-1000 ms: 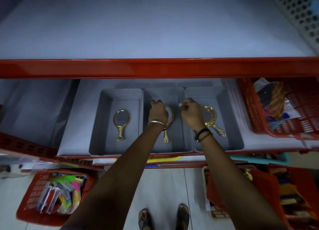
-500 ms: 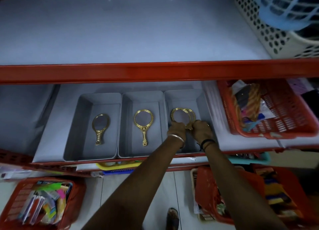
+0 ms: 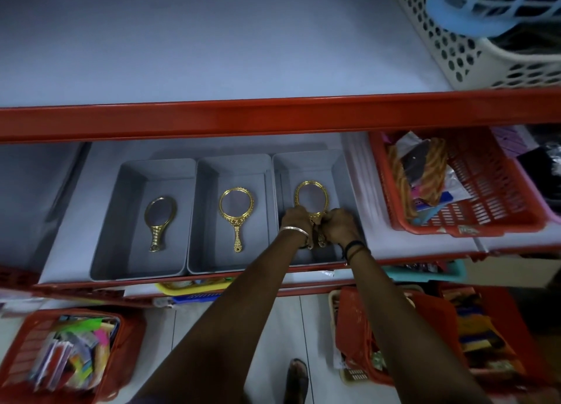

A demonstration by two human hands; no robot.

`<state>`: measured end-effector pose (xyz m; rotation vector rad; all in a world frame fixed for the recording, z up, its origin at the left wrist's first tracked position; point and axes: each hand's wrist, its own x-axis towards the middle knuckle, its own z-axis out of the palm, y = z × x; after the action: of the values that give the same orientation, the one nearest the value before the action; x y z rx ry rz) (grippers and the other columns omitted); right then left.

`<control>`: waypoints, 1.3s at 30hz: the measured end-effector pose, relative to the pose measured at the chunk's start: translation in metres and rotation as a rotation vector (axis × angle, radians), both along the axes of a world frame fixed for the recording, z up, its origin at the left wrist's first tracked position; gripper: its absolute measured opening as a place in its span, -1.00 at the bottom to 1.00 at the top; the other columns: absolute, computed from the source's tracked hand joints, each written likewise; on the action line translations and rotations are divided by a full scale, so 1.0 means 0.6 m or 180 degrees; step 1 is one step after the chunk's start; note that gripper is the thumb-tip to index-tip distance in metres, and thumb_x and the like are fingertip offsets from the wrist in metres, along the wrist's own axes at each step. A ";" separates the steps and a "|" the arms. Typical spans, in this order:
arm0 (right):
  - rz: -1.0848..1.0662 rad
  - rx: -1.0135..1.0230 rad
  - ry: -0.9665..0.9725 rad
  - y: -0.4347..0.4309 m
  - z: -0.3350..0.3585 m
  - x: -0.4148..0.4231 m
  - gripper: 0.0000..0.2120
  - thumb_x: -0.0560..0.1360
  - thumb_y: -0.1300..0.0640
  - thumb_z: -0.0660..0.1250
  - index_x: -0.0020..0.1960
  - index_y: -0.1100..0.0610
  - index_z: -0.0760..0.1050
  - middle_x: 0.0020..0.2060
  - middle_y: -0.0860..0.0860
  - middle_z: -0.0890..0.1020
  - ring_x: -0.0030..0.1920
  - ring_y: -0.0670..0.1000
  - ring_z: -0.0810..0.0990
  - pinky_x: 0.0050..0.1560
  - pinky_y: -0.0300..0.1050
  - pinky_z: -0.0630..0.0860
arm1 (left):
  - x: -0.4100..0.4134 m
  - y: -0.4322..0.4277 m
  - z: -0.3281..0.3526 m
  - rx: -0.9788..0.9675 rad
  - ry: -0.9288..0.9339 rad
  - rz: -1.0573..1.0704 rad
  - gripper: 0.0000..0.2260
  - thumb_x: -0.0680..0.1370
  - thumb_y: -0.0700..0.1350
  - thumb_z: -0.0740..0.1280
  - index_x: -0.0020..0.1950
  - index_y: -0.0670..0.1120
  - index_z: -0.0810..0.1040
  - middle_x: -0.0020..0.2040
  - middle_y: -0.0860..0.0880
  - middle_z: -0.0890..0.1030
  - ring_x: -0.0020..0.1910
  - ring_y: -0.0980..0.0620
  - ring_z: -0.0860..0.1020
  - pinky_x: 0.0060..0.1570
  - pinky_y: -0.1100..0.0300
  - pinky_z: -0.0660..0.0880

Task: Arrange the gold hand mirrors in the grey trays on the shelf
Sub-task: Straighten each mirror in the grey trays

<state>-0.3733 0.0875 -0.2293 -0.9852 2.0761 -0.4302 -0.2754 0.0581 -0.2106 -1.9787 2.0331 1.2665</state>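
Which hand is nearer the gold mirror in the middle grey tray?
Left. The left hand sits just right of that middle gold mirror; the right hand lies farther right.

A red-edged shelf (image 3: 409, 239) carries three grey trays side by side: the left tray (image 3: 121, 245), the middle tray (image 3: 206, 252) and the right tray (image 3: 340, 173), walls touching. Just right of them sits a red mesh basket (image 3: 491, 197). On the upper shelf (image 3: 212, 54), a white perforated basket (image 3: 455, 48) stands at far right.
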 end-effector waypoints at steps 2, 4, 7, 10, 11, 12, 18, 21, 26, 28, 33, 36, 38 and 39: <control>0.0011 0.0021 -0.0107 -0.003 -0.005 -0.006 -0.89 0.36 0.17 0.32 -0.24 0.19 0.59 -0.23 0.19 0.65 -0.06 0.22 0.68 -0.15 -0.09 0.55 | -0.003 0.002 -0.003 0.0042 0.0058 0.0050 -0.72 0.52 -0.32 0.31 0.21 -0.35 0.51 0.23 -0.26 0.57 0.22 -0.14 0.56 0.19 0.13 0.50; 0.0003 -0.0004 -0.0269 -0.008 -0.016 -0.013 -0.87 0.32 0.17 0.35 -0.28 0.23 0.59 -0.26 0.20 0.66 -0.10 0.24 0.69 -0.07 0.02 0.65 | -0.007 0.008 -0.006 0.0022 0.0123 0.0171 -0.73 0.54 -0.30 0.28 0.23 -0.34 0.51 0.24 -0.23 0.57 0.22 -0.14 0.55 0.16 0.15 0.50; -0.0087 0.0007 -0.0545 -0.013 -0.031 -0.017 -0.85 0.33 0.19 0.38 -0.25 0.29 0.63 -0.19 0.30 0.70 -0.12 0.24 0.70 -0.03 0.22 0.64 | -0.009 0.013 -0.012 -0.0043 0.0153 0.0258 -0.72 0.51 -0.32 0.32 0.21 -0.33 0.52 0.23 -0.21 0.59 0.21 -0.10 0.56 0.13 0.19 0.50; -0.0090 0.0027 -0.0702 -0.015 -0.065 -0.027 -0.85 0.34 0.24 0.35 -0.24 0.34 0.61 -0.20 0.34 0.69 -0.12 0.28 0.69 -0.05 0.30 0.62 | -0.006 0.012 -0.015 -0.0114 0.0144 0.0292 -0.75 0.54 -0.30 0.25 0.18 -0.33 0.53 0.21 -0.25 0.59 0.20 -0.15 0.57 0.14 0.14 0.51; -0.0101 0.0022 -0.0677 -0.013 -0.065 -0.028 -0.84 0.33 0.24 0.34 -0.25 0.35 0.61 -0.21 0.34 0.68 -0.13 0.28 0.69 -0.06 0.30 0.62 | -0.005 0.011 -0.014 -0.0150 0.0106 0.0259 -0.75 0.55 -0.28 0.23 0.18 -0.33 0.52 0.21 -0.26 0.59 0.20 -0.17 0.56 0.15 0.12 0.50; -0.0126 0.0013 -0.0680 -0.011 -0.059 -0.028 -0.84 0.32 0.23 0.35 -0.26 0.35 0.61 -0.22 0.34 0.68 -0.14 0.28 0.69 -0.07 0.30 0.62 | -0.003 0.009 -0.013 -0.0176 0.0047 0.0226 -0.75 0.55 -0.27 0.22 0.19 -0.32 0.53 0.21 -0.26 0.59 0.20 -0.18 0.56 0.16 0.10 0.51; -0.0252 -0.0221 -0.0379 -0.018 -0.013 -0.025 -0.85 0.40 0.25 0.27 -0.26 0.31 0.56 -0.29 0.25 0.64 -0.21 0.21 0.66 -0.12 0.09 0.63 | -0.008 -0.022 0.003 -0.0517 -0.0190 0.0158 -0.63 0.53 -0.33 0.26 0.33 -0.36 0.35 0.29 -0.29 0.49 0.27 -0.21 0.51 0.23 0.02 0.51; -0.0241 -0.0350 -0.0203 -0.027 0.001 -0.024 -0.88 0.43 0.35 0.22 -0.11 0.27 0.53 -0.05 0.32 0.66 -0.03 0.27 0.66 -0.02 0.03 0.62 | -0.013 -0.035 0.003 -0.0327 -0.0125 0.0278 -0.57 0.54 -0.32 0.26 0.37 -0.38 0.25 0.34 -0.30 0.43 0.32 -0.22 0.46 0.24 0.03 0.47; -0.0104 -0.0226 -0.0305 -0.034 0.014 -0.021 -0.48 0.30 0.48 0.42 0.24 0.27 0.48 0.14 0.22 0.63 0.12 0.21 0.61 0.09 0.07 0.61 | -0.012 -0.041 -0.010 -0.0139 0.0104 0.0731 -0.65 0.56 -0.34 0.23 0.33 -0.37 0.33 0.31 -0.30 0.49 0.28 -0.21 0.51 0.19 0.05 0.49; -0.0152 -0.0254 -0.0310 -0.036 0.014 -0.017 -0.46 0.30 0.46 0.43 0.26 0.28 0.47 0.16 0.21 0.62 0.15 0.19 0.60 0.11 0.02 0.60 | -0.013 -0.039 -0.013 -0.0145 0.0178 0.0791 -0.67 0.56 -0.35 0.21 0.33 -0.36 0.34 0.31 -0.30 0.49 0.28 -0.22 0.50 0.21 0.03 0.48; -0.0275 -0.0444 -0.0317 -0.036 0.004 -0.007 -0.51 0.34 0.45 0.40 0.25 0.30 0.48 0.17 0.23 0.61 0.17 0.20 0.59 0.20 0.08 0.56 | -0.013 -0.036 -0.021 -0.0227 0.0256 0.0823 -0.67 0.56 -0.36 0.19 0.32 -0.35 0.33 0.30 -0.31 0.49 0.28 -0.23 0.49 0.22 0.02 0.47; -0.0301 -0.0525 -0.0146 -0.035 -0.002 -0.008 -0.57 0.38 0.44 0.34 0.23 0.26 0.51 0.15 0.22 0.63 0.16 0.19 0.60 0.18 0.03 0.56 | -0.013 -0.036 -0.024 -0.0234 0.0264 0.0820 -0.67 0.55 -0.35 0.21 0.32 -0.35 0.33 0.30 -0.30 0.50 0.28 -0.22 0.49 0.21 0.02 0.47; -0.0296 -0.0542 -0.0044 -0.035 -0.002 -0.008 -0.61 0.41 0.42 0.28 0.22 0.22 0.53 0.14 0.20 0.64 0.16 0.19 0.60 0.15 -0.03 0.55 | -0.013 -0.036 -0.025 -0.0228 0.0275 0.0835 -0.67 0.55 -0.35 0.23 0.32 -0.34 0.34 0.29 -0.30 0.50 0.28 -0.22 0.50 0.21 0.03 0.48; -0.0300 -0.0533 -0.0031 -0.035 -0.003 -0.008 -0.61 0.42 0.41 0.26 0.22 0.22 0.53 0.14 0.20 0.64 0.16 0.19 0.59 0.15 -0.03 0.54 | -0.013 -0.035 -0.025 -0.0234 0.0281 0.0840 -0.67 0.55 -0.35 0.23 0.32 -0.34 0.35 0.29 -0.30 0.50 0.27 -0.22 0.50 0.21 0.03 0.48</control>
<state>-0.3782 0.0666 -0.2308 -0.9815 2.1101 -0.6654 -0.2834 0.0369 -0.2255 -2.3286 1.9308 1.3653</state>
